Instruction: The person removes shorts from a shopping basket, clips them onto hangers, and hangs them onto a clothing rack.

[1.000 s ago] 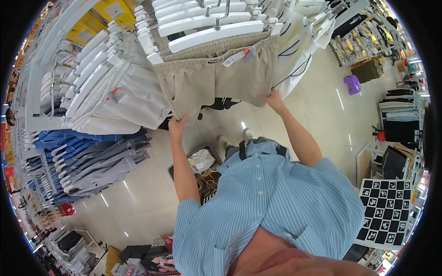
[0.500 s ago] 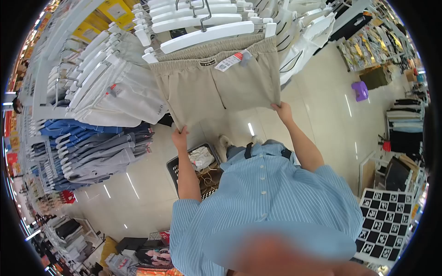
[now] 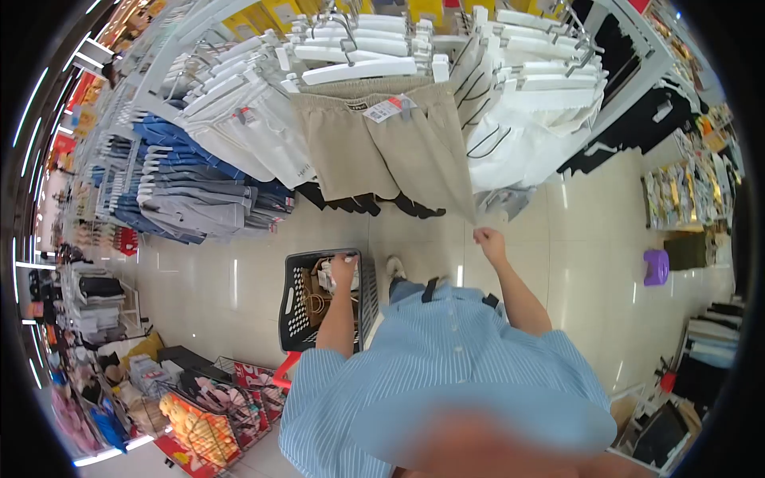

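Beige shorts (image 3: 351, 151) hang from a white hanger at the front of the rack, a red-and-white tag (image 3: 387, 108) at the waistband. Below their right leg is my right hand (image 3: 488, 241), its fingers closed at the hem corner, which is drawn down toward it. My left hand (image 3: 343, 271) is away from the shorts, over the dark shopping basket (image 3: 368, 291). Its fingers look curled, and what they hold, if anything, is hidden. Inside the basket are a brown bag (image 3: 312, 307) and something white.
White garments (image 3: 247, 135) hang left of the shorts, and more white ones (image 3: 526, 151) to the right. Blue and grey clothes (image 3: 195, 203) fill the left rack. A purple stool (image 3: 657, 267) stands on the floor at right; wire bins (image 3: 231, 414) are at lower left.
My left hand has let go of the shorts' left leg and moved down over the basket. The shorts now hang less spread. The view has shifted, showing more of the basket.
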Tool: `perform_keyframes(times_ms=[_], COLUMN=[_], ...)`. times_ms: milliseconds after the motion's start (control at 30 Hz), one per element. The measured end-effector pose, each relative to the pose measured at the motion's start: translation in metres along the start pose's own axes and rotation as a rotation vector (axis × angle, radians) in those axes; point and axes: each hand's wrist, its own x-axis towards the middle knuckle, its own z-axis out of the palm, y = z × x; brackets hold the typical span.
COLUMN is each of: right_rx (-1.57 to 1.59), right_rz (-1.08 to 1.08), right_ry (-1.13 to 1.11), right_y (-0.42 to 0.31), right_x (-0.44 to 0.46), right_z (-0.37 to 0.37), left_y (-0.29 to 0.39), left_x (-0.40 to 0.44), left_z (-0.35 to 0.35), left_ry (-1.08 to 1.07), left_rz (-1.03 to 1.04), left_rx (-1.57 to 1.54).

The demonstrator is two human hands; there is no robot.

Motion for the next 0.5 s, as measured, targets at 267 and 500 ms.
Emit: perform_keyframes(times_ms=[267,500], right_rx=[0.182,0.27], right_rz=[0.024,-0.229], right_ry=[-0.248,-0.202], right_y=[-0.01,-0.139], right_x=[-0.007,0.024], right_z=[-0.005,0.01], left_y=[0.233,0.365], left_x=[-0.013,0.04], left_z=[-0.062,-0.143], left_ry=[0.375,0.563], left_rz=[0.532,0.826], left_rx=[-0.421,-0.491])
